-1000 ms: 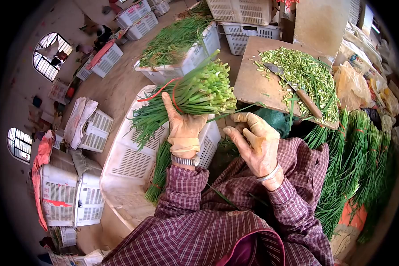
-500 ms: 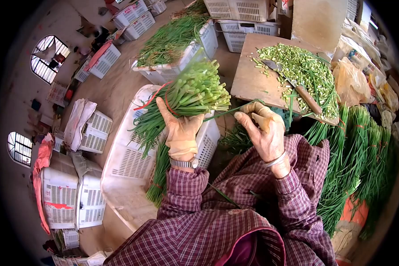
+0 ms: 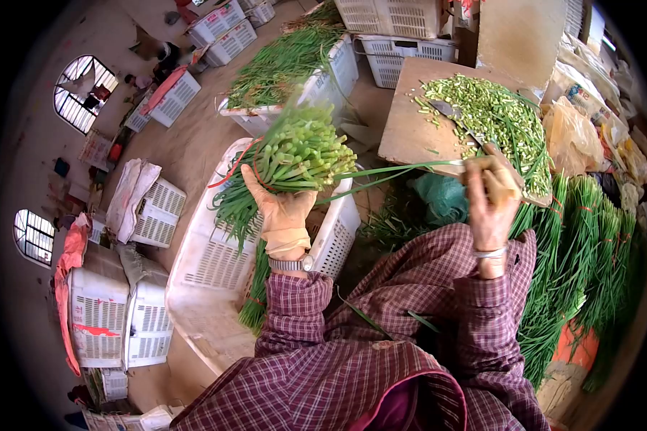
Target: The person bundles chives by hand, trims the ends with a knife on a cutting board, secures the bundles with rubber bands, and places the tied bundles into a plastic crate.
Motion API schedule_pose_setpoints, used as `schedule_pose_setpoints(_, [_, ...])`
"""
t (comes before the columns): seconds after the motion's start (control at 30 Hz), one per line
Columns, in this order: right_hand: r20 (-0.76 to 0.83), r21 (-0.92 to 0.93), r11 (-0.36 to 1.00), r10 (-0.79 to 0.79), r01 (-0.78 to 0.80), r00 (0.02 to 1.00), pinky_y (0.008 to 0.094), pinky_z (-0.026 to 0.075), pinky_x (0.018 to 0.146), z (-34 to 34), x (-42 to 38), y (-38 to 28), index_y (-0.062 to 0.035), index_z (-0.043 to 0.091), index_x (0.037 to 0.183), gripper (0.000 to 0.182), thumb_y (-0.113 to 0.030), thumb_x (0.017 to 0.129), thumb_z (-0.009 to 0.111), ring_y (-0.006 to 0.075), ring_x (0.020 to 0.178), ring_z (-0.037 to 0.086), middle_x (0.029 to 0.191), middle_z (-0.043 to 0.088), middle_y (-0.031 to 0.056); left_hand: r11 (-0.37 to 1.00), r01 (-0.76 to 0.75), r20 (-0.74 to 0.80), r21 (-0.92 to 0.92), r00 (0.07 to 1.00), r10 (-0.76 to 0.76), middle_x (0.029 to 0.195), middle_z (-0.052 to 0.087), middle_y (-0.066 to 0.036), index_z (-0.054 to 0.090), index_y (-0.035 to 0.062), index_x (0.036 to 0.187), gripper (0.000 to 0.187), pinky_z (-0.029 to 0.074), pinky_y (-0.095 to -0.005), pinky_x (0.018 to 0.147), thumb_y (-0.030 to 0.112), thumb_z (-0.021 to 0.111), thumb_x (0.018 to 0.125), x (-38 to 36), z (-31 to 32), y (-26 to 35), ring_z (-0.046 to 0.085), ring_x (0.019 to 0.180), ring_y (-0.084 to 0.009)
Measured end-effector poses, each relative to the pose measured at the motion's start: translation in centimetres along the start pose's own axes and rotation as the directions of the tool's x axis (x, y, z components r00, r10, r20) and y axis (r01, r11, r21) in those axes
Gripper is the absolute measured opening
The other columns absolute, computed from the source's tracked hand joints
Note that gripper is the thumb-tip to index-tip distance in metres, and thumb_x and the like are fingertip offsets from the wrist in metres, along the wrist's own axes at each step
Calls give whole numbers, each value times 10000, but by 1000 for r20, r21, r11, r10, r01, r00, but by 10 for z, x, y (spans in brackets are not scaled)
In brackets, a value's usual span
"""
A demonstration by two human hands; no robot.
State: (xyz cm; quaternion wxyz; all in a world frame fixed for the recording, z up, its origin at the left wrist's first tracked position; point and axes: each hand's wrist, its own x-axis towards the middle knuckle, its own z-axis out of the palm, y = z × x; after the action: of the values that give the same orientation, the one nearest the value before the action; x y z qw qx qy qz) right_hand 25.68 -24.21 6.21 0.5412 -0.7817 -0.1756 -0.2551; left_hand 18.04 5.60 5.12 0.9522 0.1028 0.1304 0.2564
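Note:
My left hand [image 3: 284, 215], in a tan glove part, grips a thick bunch of green chives [image 3: 302, 154] above a white crate, cut stalk ends facing right. A red tie [image 3: 235, 169] loops round the bunch. My right hand [image 3: 492, 190], somewhat blurred, pinches long chive leaves [image 3: 402, 169] that stretch taut from the bunch. It is at the front edge of a wooden board [image 3: 410, 129]. Just behind its fingers lies a knife [image 3: 467, 128] on chopped stalk pieces [image 3: 507, 115]; the hand partly hides the handle.
Under my left hand stands the white crate [image 3: 201, 294] with more chives inside. Tied chive bunches [image 3: 553, 287] lie on my right. Another crate [image 3: 338, 68] heaped with chives stands ahead. A teal plastic bag [image 3: 442, 197] sits below the board; stacked crates [image 3: 101, 316] stand left.
My right hand has moved right and away from the bunch, drawing the leaves out into a long line. My left hand with the bunch has shifted slightly left.

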Motion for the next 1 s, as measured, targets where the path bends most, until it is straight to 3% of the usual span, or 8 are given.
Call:
schedule_pose_setpoints(0.2, [-235, -446, 887, 17, -123, 972, 338, 511, 618, -109, 30, 125, -15, 686, 911, 267, -245, 983, 574, 214, 674, 666, 809, 694, 106, 991, -45, 283, 124, 959, 8, 1404, 551, -118, 548, 100, 1378, 727, 425, -566, 1071, 616, 631, 874, -3, -23, 29, 533, 1254, -331])
schedule_pose_setpoints(0.23, [-156, -740, 673, -150, -15, 976, 382, 525, 686, -134, 31, 159, -31, 685, 949, 275, -280, 977, 572, 273, 760, 698, 852, 704, 125, 992, -52, 288, 116, 957, 16, 1404, 551, -118, 548, 100, 1378, 727, 425, -566, 1071, 616, 631, 874, -4, -21, 28, 533, 1254, -331])
schedule_pose_setpoints(0.3, [-141, -612, 754, 192, -238, 971, 394, 526, 736, -144, 32, 135, -61, 692, 1006, 284, -316, 970, 573, 297, 857, 704, 935, 713, 134, 975, -149, 260, 163, 960, 103, 1383, 569, -119, 551, 84, 1371, 717, 455, -541, 1052, 607, 622, 885, -11, -18, 28, 553, 1233, -327])
schedule_pose_setpoints(0.37, [60, -653, 757, 95, -33, 994, 372, 530, 818, -138, 27, 131, -53, 668, 1136, 310, -302, 969, 588, 273, 967, 690, 1101, 700, 140, 956, -193, 283, 219, 951, 127, 1376, 573, -115, 557, 87, 1362, 699, 466, -529, 1044, 606, 607, 896, -15, -15, 23, 557, 1227, -319])
schedule_pose_setpoints(0.5, [192, -145, 988, 76, -48, 978, 334, 511, 919, -78, 30, 21, -68, 583, 1343, 439, -271, 960, 645, 247, 1105, 645, 1218, 660, 170, 860, -320, 303, 398, 931, 206, 1333, 599, -108, 550, 69, 1359, 701, 491, -471, 1025, 612, 569, 916, -24, -12, 12, 588, 1183, -292])
schedule_pose_setpoints(0.63, [475, 485, 823, 36, -296, 879, 318, 465, 1020, -16, 32, -54, 59, 546, 1335, 534, -326, 975, 629, 279, 1204, 599, 1301, 604, 237, 825, -307, 352, 475, 925, 142, 1387, 554, -113, 488, 57, 1409, 703, 465, -387, 1050, 612, 425, 982, -35, -8, -12, 563, 1225, -251])
schedule_pose_setpoints(0.83, [911, 253, 948, -165, -195, 377, 380, 331, 1137, 53, 37, -54, 140, 454, 1363, 920, -583, 851, 702, 352, 1385, 403, 1448, 425, 309, 818, -91, 276, 568, 957, -86, 1333, 594, -155, 508, 8, 1379, 723, 485, -402, 1037, 575, 552, 932, -65, 3, -31, 601, 1181, -275])
schedule_pose_setpoints(1.0, [916, 272, 859, -92, -434, 391, 324, 450, 1031, 74, -11, -45, 42, 333, 1463, 955, -415, 789, 833, 210, 1186, 572, 1287, 598, 155, 862, -54, 139, 504, 990, -19, 1153, 643, -82, 628, 53, 1180, 402, 493, -364, 993, 331, 704, 899, -58, -30, -15, 611, 1073, -206])
